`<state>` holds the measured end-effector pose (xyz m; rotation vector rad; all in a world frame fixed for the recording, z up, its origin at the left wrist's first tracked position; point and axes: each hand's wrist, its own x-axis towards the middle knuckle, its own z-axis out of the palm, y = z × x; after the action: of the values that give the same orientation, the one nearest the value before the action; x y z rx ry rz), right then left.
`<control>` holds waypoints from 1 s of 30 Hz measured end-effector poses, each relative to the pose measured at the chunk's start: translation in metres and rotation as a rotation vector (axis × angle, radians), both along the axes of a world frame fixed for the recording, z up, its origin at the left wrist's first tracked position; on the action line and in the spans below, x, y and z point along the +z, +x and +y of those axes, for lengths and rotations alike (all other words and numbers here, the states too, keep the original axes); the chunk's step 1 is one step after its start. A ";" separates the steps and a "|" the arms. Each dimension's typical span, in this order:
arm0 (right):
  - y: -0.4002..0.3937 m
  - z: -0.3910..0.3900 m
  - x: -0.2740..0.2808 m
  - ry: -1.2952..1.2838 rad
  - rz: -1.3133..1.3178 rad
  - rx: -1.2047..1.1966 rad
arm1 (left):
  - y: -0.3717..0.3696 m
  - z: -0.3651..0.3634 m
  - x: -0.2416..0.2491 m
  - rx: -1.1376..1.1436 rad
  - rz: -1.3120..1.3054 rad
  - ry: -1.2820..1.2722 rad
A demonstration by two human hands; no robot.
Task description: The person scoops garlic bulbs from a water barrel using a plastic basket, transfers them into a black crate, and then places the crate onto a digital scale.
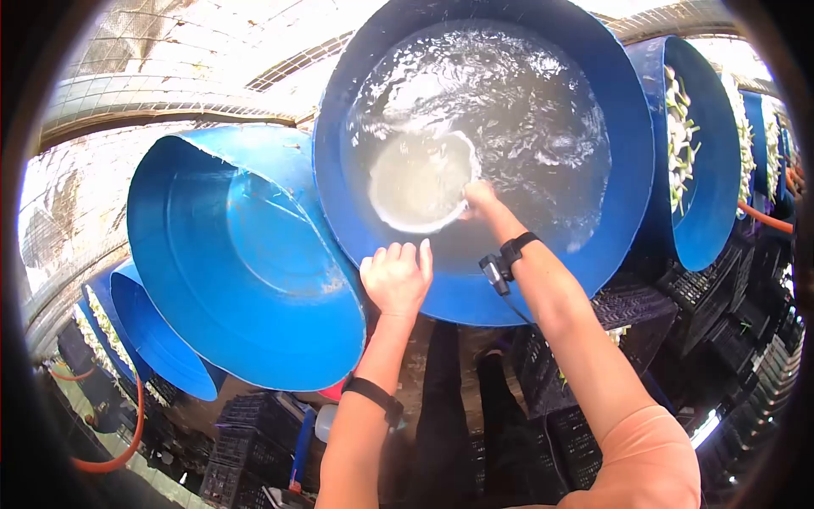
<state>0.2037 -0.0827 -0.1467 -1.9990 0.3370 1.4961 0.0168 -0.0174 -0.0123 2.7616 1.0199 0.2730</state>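
A large round blue tub (632, 170) stands in front of me, with rippling, cloudy water (509, 127) in it. My right hand (481, 200) is closed on the near right edge of a white round bowl (420, 182), which sits low in the water on the tub's left side. Water appears to fill the bowl. My left hand (396, 276) rests at the tub's near left rim, fingers curled over the edge and thumb pointing up. Both wrists wear dark bands, and a small dark device hangs from the right one.
Left of the tub, a cut blue barrel (254, 254) lies tilted with its opening toward me. To the right, another blue barrel (708, 170) holds white-and-green plant pieces (680, 140). Black crates (246, 450) stand low on both sides. An orange hose (127, 450) curves at lower left.
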 end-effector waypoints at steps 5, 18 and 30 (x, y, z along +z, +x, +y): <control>-0.005 -0.017 -0.100 -0.088 1.023 -0.936 | 0.002 0.000 0.001 -0.011 0.029 0.021; 0.041 -0.095 -0.162 0.009 0.612 -1.377 | 0.003 0.001 0.002 -0.049 0.062 0.023; 0.068 -0.150 -0.045 -0.023 -0.161 -1.369 | 0.003 -0.001 0.004 -0.036 0.079 0.029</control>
<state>0.2719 -0.2325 -0.1917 -1.2724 1.2976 0.4304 0.0203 -0.0188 -0.0087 2.8340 0.9910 0.1755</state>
